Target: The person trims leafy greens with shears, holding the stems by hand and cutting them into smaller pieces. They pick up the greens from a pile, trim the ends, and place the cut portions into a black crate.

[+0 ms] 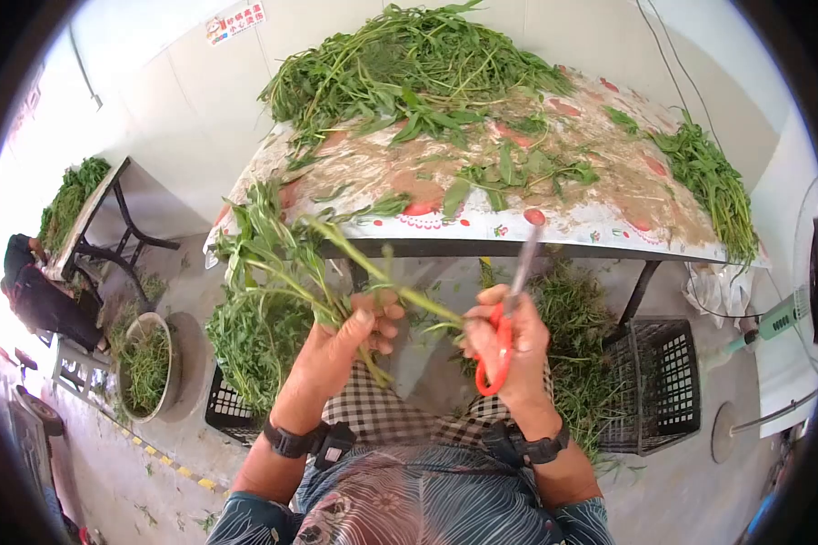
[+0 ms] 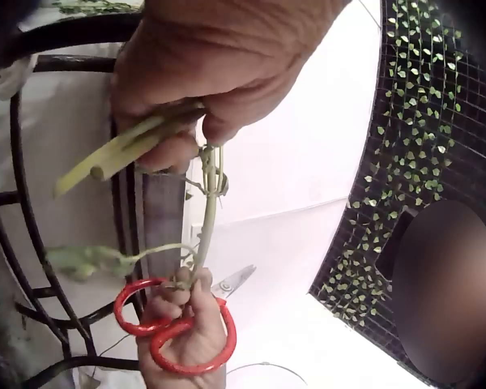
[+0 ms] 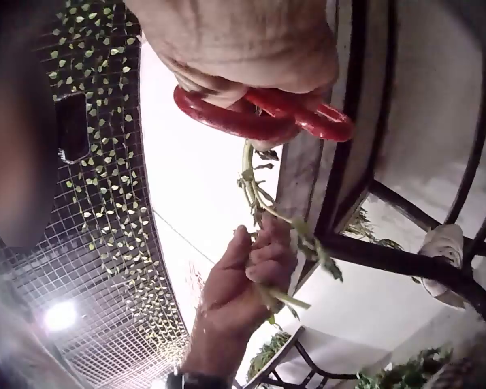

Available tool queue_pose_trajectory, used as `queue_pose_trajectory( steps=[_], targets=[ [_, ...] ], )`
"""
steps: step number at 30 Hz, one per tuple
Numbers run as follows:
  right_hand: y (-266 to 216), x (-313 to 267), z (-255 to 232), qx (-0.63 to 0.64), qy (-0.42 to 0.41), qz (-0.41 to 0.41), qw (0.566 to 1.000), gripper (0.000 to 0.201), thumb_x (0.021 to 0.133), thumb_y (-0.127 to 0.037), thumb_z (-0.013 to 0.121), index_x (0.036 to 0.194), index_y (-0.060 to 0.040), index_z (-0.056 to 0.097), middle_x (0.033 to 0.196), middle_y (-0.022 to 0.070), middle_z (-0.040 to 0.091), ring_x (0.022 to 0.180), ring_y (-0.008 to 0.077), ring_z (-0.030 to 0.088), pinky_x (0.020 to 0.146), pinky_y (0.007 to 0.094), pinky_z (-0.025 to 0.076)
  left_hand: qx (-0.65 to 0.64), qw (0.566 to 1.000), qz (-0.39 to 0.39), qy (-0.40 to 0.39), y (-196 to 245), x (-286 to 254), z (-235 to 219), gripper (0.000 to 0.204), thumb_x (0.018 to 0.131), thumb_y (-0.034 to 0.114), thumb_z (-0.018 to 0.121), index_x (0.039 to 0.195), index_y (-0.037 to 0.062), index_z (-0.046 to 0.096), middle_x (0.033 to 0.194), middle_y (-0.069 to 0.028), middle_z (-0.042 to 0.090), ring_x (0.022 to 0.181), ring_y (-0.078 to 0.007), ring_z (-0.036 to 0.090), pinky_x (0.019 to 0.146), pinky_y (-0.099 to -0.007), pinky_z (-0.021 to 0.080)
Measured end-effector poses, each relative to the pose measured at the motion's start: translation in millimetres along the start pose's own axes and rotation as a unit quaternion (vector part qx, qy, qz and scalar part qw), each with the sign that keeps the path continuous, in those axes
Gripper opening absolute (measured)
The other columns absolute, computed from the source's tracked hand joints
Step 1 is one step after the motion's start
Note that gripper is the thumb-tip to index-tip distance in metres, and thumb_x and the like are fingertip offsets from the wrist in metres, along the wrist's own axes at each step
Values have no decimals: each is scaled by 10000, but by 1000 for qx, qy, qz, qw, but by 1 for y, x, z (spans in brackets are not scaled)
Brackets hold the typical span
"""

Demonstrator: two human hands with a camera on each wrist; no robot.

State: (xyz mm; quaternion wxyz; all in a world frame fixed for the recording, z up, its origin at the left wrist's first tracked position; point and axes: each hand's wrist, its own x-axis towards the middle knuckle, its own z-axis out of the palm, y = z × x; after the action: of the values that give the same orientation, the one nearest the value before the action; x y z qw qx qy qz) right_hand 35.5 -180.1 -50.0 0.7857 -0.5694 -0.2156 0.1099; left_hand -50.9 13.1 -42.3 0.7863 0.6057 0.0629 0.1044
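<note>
My left hand (image 1: 336, 350) grips a bunch of leafy green stems (image 1: 286, 263), the leaves fanning up and to the left. In the left wrist view, blunt stem ends (image 2: 85, 166) stick out beneath its fingers. Across to my right hand (image 1: 525, 350) runs one thicker stem (image 1: 377, 271), its lower end pinched between thumb and fingers. That same hand holds red-handled scissors (image 1: 493, 359) against the palm, blades pointing up and away. The right wrist view shows the red loops (image 3: 227, 120) under the hand, with the stem (image 3: 249, 174) between both hands.
A table with a patterned cloth (image 1: 609, 173) stands ahead, bearing a large heap of greens (image 1: 409, 68) and a bundle (image 1: 713, 186) at right. Below are black crates (image 1: 668, 381) and piled greens (image 1: 573, 327). A basin (image 1: 168, 395), a side table (image 1: 86, 218) and a fan (image 1: 777, 318) flank me.
</note>
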Motion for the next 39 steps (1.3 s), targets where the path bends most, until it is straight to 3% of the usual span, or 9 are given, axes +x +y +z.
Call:
queue_pose_trajectory(
  steps=[4, 7, 11, 13, 14, 18, 24, 31, 39],
  targets=[
    [16, -3, 13, -60, -118, -64, 989, 428, 801, -5, 615, 1194, -36, 448, 899, 46, 611, 787, 87, 569, 670, 244, 490, 1, 997, 41, -60, -2, -2, 16, 332, 901, 268, 511, 1105, 6, 530, 1056, -116, 586, 993, -193, 548, 842, -330, 452],
    [3, 2, 16, -126, -145, -7, 981, 406, 790, -43, 648, 1159, -38, 479, 885, 45, 619, 772, 70, 558, 674, 239, 481, -84, 994, 58, -36, -1, 0, 19, 209, 897, 174, 497, 1020, 7, 528, 1029, -134, 595, 961, -209, 567, 851, -348, 455],
    [-30, 24, -1, -322, -77, -118, 936, 397, 737, -112, 709, 1086, -56, 529, 753, 91, 608, 658, 135, 591, 621, 262, 489, -145, 971, 186, 49, 39, 5, 1, 113, 872, 86, 454, 964, 32, 492, 719, -50, 511, 690, -207, 561, 667, -392, 512],
    [-53, 42, -4, -425, -51, -210, 879, 321, 725, -120, 688, 1010, -72, 548, 744, 118, 615, 676, 266, 629, 570, 346, 498, -184, 958, 196, 99, 54, 9, -13, 99, 895, 127, 439, 949, 57, 485, 648, -5, 406, 573, -144, 445, 556, -332, 454],
    [-64, 52, -3, -460, -53, -247, 851, 285, 728, -113, 671, 982, -70, 548, 733, 123, 611, 663, 290, 616, 561, 368, 489, -201, 954, 209, 70, 60, 16, -20, 111, 916, 170, 425, 944, 78, 479, 632, 16, 365, 551, -112, 371, 495, -287, 366],
    [-82, 99, 8, -576, -78, -379, 720, 190, 755, -102, 605, 932, -66, 544, 705, 128, 598, 660, 320, 594, 554, 402, 465, -248, 941, 229, 30, 72, 47, -24, 130, 921, 194, 441, 957, 78, 486, 622, 20, 359, 551, -97, 364, 500, -267, 357],
    [-79, 170, -11, -658, -199, -266, 676, 164, 789, -140, 543, 943, -86, 561, 753, 152, 615, 721, 327, 609, 598, 434, 469, -56, 954, 236, 175, 66, 82, -5, 197, 899, 231, 493, 939, 41, 526, 616, -34, 500, 541, -136, 519, 473, -268, 435],
    [-112, 212, -100, -793, -96, -106, 592, 236, 796, -171, 542, 1013, -81, 566, 860, 193, 608, 816, 372, 575, 689, 439, 453, 80, 951, 249, 168, 75, 85, -14, 215, 882, 244, 512, 911, 33, 545, 627, -31, 540, 543, -113, 523, 477, -245, 416],
    [-127, 270, -110, -758, 28, -148, 635, 239, 808, -177, 497, 990, -50, 586, 916, 210, 608, 866, 374, 577, 739, 437, 455, 100, 946, 274, 142, 63, 105, -23, 190, 889, 225, 517, 922, 41, 549, 583, -38, 512, 518, -118, 497, 462, -258, 396]
  ],
)
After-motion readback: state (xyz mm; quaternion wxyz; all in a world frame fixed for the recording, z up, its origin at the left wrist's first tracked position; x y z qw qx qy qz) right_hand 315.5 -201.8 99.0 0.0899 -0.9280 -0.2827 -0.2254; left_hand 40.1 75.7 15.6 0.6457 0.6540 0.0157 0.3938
